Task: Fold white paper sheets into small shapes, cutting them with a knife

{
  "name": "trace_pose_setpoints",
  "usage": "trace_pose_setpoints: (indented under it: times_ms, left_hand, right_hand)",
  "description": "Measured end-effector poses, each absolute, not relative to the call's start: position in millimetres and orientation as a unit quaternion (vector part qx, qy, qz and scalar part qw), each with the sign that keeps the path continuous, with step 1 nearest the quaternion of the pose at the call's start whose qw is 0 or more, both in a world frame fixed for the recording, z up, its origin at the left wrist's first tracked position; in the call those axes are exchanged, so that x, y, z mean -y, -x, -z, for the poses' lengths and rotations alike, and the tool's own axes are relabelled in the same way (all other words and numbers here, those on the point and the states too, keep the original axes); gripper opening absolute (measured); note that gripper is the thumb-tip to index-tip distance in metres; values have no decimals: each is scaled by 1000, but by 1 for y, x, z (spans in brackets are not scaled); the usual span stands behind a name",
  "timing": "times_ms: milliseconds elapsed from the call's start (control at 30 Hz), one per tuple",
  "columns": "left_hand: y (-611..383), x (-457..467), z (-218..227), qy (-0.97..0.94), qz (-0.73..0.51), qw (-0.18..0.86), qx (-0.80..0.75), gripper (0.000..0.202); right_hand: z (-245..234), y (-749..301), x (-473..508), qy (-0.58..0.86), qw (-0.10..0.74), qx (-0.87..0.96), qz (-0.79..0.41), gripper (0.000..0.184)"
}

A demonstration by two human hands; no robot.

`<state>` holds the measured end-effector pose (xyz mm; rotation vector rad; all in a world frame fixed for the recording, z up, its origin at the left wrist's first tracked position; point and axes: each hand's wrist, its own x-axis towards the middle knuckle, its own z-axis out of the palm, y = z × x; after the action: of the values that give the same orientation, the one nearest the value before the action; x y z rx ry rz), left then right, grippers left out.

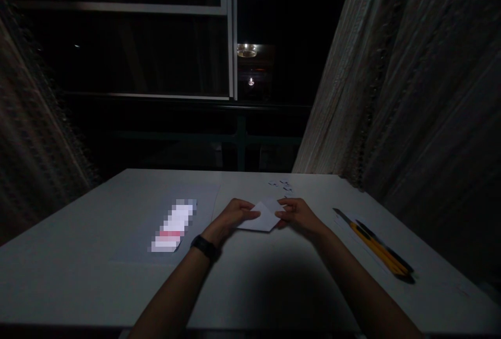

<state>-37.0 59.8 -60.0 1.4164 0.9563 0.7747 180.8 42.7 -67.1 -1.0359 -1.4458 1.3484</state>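
Note:
A small folded piece of white paper is held just above the white table, near its middle. My left hand pinches the paper's left edge, fingers closed on it; a dark watch sits on that wrist. My right hand grips the paper's right edge with its fingers curled. The paper has a pointed, partly folded shape.
A yellow-and-black utility knife lies on the table at the right. A blurred card rests on a large sheet at the left. Small paper scraps lie beyond the hands. Curtains hang on both sides of a dark window.

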Motion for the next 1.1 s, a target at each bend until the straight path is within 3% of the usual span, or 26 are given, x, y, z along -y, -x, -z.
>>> trace_pose_setpoints:
  times_ms: [667, 1100]
  left_hand:
    - [38, -57, 53, -578, -364, 629, -371, 44]
    - [37, -57, 55, -567, -378, 624, -383, 36]
  right_hand:
    - [69, -185, -43, 393, 442, 540, -598, 66]
    - [69, -180, -41, 398, 473, 496, -610, 44]
